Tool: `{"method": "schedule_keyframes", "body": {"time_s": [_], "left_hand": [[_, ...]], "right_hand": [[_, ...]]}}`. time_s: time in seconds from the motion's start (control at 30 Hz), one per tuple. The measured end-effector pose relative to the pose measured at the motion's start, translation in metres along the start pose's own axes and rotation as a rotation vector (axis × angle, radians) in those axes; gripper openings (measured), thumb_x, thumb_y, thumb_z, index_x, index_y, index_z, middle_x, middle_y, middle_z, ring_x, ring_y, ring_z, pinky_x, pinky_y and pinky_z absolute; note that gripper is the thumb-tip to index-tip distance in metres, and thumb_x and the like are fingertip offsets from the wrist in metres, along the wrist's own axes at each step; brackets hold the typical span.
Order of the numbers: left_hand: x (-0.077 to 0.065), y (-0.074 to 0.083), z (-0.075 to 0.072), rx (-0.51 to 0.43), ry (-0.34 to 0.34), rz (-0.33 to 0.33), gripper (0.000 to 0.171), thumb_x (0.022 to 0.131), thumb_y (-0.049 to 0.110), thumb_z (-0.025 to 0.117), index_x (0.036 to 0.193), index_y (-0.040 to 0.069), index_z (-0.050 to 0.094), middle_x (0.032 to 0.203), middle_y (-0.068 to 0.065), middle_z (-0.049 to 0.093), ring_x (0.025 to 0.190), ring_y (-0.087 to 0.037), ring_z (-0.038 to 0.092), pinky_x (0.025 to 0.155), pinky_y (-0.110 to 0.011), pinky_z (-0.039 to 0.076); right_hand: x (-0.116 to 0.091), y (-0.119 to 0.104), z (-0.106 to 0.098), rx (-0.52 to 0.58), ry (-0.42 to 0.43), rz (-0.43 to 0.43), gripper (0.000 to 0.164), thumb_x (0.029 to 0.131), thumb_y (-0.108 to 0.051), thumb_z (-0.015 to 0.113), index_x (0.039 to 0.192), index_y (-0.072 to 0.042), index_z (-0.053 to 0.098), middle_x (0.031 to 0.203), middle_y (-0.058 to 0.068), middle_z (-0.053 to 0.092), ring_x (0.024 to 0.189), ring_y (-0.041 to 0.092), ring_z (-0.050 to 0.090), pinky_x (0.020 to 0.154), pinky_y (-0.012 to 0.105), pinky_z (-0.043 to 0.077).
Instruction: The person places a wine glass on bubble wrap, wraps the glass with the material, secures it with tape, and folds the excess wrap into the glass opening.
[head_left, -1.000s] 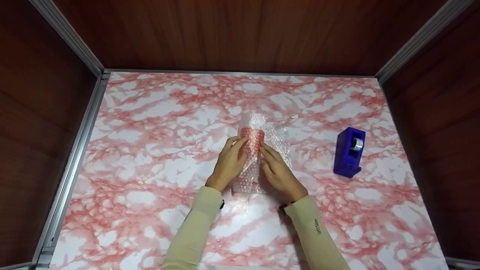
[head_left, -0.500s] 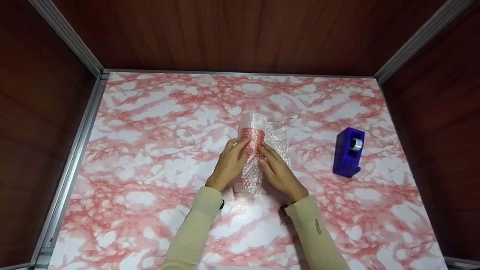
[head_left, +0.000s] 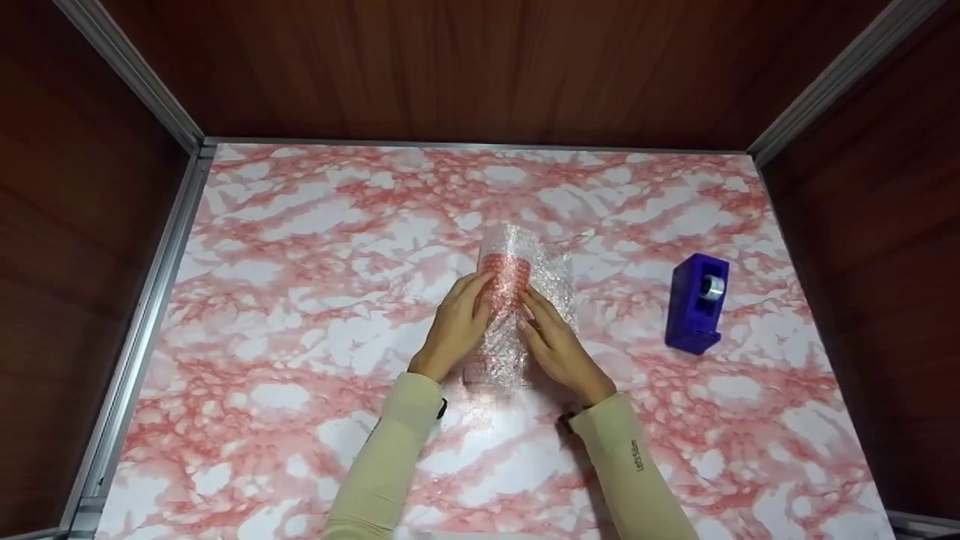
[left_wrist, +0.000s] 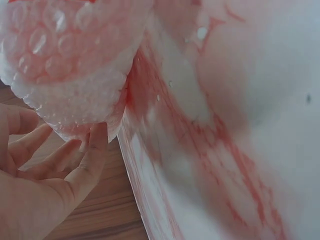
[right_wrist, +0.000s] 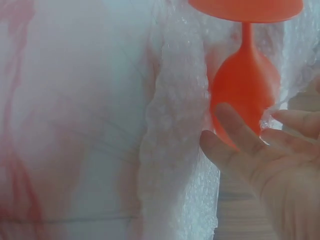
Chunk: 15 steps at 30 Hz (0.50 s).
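An orange-red plastic goblet point(right_wrist: 245, 80) lies inside clear bubble wrap point(head_left: 553, 281) at the middle of the table. In the right wrist view its stem and foot show, with wrap on both sides. From above, the goblet's colour shows through the wrapped layer. My left hand point(head_left: 457, 319) holds the roll's left side, its bent fingers on the edge of the wrap point(left_wrist: 75, 95) in the left wrist view. My right hand point(head_left: 555, 341) lies along the other side, fairly straight fingers point(right_wrist: 235, 125) touching the goblet and wrap. A loose flap of wrap spreads beyond my right fingers.
A purple tape dispenser point(head_left: 694, 304) with a roll of clear tape stands at the right of the pink-and-white marbled table point(head_left: 300, 225). Dark wooden panels point(head_left: 480, 75) in metal frames enclose the left, back and right sides.
The loose flap's right edge has shifted slightly left, and the wrapped roll has turned a little. Both hands stay almost in place around it.
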<state>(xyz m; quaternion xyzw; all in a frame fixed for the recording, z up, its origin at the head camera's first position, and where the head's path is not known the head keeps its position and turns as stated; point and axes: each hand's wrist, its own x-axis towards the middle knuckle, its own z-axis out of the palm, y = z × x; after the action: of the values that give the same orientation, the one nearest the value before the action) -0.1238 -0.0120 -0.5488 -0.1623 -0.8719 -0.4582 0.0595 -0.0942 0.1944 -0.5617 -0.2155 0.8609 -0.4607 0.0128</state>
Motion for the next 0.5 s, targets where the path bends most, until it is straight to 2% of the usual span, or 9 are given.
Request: {"method": "schedule_keyframes", "body": {"time_s": [0.1,0.27,0.5], "left_hand": [[0.0,0.0,0.001,0.003,0.007,0.01,0.041,0.1,0.009,0.055,0.14,0.005,0.057,0.139,-0.015,0.054,0.124,-0.028,0.054,0.106,-0.038,0.041],[-0.0007,0.0024,0.0023,0.007,-0.014,-0.003,0.041,0.101,0.011,0.056,0.141,0.007,0.057,0.141,-0.015,0.051,0.11,-0.026,0.061,0.099,-0.038,0.047],[-0.0019,0.0066,0.0033,0.02,-0.031,0.013,0.04,0.101,0.012,0.056,0.141,0.009,0.058,0.146,-0.015,0.047,0.127,-0.029,0.052,0.103,-0.039,0.044]], "right_hand": [[-0.0003,0.0001,-0.0006,-0.001,0.0,0.014,0.054,0.108,-0.025,0.045,0.157,-0.007,0.031,0.162,0.013,0.025,0.144,0.03,0.03,0.109,0.044,0.038],[-0.0011,0.0008,-0.0017,0.025,-0.009,0.039,0.055,0.108,-0.028,0.044,0.158,-0.009,0.03,0.163,0.011,0.024,0.141,0.029,0.035,0.106,0.042,0.041],[-0.0018,0.002,-0.0032,0.023,0.005,0.034,0.054,0.108,-0.024,0.046,0.157,-0.006,0.031,0.161,0.013,0.027,0.14,0.03,0.037,0.104,0.046,0.043]]}}
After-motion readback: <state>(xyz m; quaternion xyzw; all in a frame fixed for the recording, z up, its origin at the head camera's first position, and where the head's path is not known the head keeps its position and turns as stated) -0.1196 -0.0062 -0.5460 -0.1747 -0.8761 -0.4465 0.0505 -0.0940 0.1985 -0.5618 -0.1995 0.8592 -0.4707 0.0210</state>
